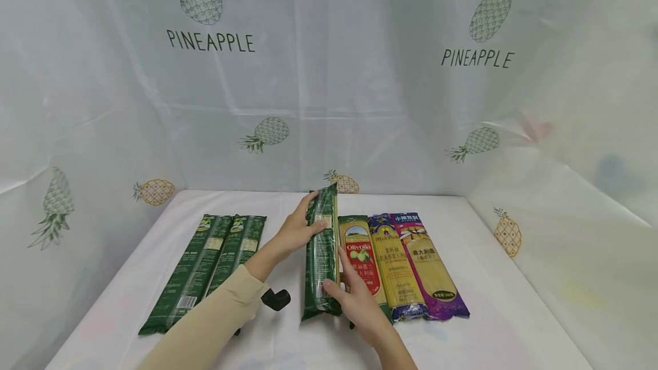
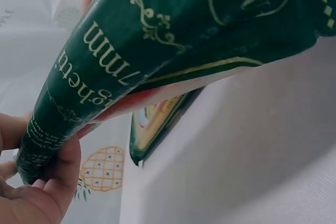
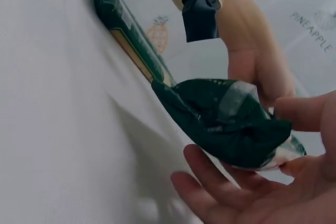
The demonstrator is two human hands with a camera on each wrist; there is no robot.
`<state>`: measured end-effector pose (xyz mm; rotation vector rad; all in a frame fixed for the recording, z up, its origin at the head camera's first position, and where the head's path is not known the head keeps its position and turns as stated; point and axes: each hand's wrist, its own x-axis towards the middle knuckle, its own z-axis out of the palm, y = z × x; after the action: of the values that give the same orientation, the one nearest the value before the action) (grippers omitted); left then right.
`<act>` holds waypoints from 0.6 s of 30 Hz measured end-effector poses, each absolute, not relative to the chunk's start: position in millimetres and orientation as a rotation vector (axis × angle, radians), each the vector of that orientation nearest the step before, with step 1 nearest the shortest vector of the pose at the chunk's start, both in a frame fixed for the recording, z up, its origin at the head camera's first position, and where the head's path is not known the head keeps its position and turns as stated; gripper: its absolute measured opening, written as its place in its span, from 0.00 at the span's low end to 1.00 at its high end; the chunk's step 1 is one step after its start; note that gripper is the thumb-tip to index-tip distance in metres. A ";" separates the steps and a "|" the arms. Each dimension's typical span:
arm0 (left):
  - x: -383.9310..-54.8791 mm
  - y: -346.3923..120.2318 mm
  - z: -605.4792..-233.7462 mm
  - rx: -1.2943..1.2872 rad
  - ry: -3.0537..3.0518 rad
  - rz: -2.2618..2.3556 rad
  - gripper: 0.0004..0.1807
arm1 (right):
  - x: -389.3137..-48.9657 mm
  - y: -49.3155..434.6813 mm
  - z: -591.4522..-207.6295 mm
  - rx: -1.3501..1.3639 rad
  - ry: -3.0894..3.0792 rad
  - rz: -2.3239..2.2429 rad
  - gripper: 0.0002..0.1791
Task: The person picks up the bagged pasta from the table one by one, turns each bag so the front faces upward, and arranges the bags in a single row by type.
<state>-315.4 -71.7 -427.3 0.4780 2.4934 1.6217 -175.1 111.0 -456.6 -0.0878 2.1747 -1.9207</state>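
Both hands hold a green spaghetti packet (image 1: 321, 258), lifted over the middle of the table with its back label facing up. My left hand (image 1: 298, 229) grips the far end, thumb across the top. At the near end my right hand (image 1: 361, 302) pinches the packet's right edge, thumb above and fingers beneath. In the left wrist view, white lettering runs along the green wrapper (image 2: 105, 61). The packet's crimped end (image 3: 236, 135) shows in the right wrist view. Just right of it, partly covered, lies a red-labelled Olivoila pasta packet (image 1: 361, 253).
Two green packets, one on the left (image 1: 187, 278) and one beside it (image 1: 240, 244), lie at the table's left. Right of the Olivoila packet are a yellow-and-blue pasta packet (image 1: 397, 264) and a purple one (image 1: 429, 261). A pineapple-print curtain (image 1: 349, 73) stands behind the white table (image 1: 493, 301).
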 end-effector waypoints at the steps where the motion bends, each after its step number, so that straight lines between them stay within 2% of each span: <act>1: -316.3 -72.5 -427.2 0.471 2.476 1.645 0.45 | -175.7 112.1 -456.8 -0.083 2.114 -1.951 0.46; 9: -313.2 -75.4 -415.9 0.418 2.274 1.785 0.44 | -178.3 121.7 -460.1 -0.112 1.491 -2.266 0.42; 18: -314.3 -74.5 -418.4 0.485 2.233 1.744 0.43 | -178.0 120.6 -461.7 -0.126 1.664 -2.223 0.44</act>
<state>-314.3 -74.5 -418.4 0.4849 2.2327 1.7440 -178.0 120.6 -461.7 -0.1262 1.6638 -2.2227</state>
